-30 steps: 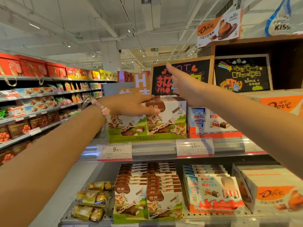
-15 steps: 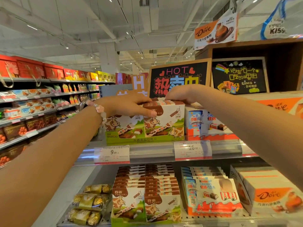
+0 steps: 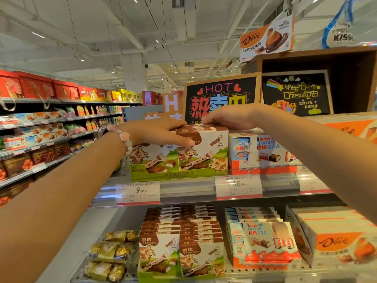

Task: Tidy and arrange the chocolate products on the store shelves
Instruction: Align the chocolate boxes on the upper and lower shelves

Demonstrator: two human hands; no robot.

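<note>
On the upper shelf (image 3: 204,190), both hands meet at the cow-print chocolate boxes (image 3: 202,152) standing in a green display tray (image 3: 142,172). Behind the left hand (image 3: 155,133) the left box's top is hidden; its thumb lies straight across the right box's front, fingers out of sight over the top edge. Right hand (image 3: 230,117) rests on the box tops, fingers bent down; whether they pinch a box I cannot tell. Just beside, to the right, stand Kinder boxes (image 3: 265,152). A chalkboard sign (image 3: 222,94) rises behind, its lower edge blocked by the hands. Price tags (image 3: 138,193) are partly blurred.
</note>
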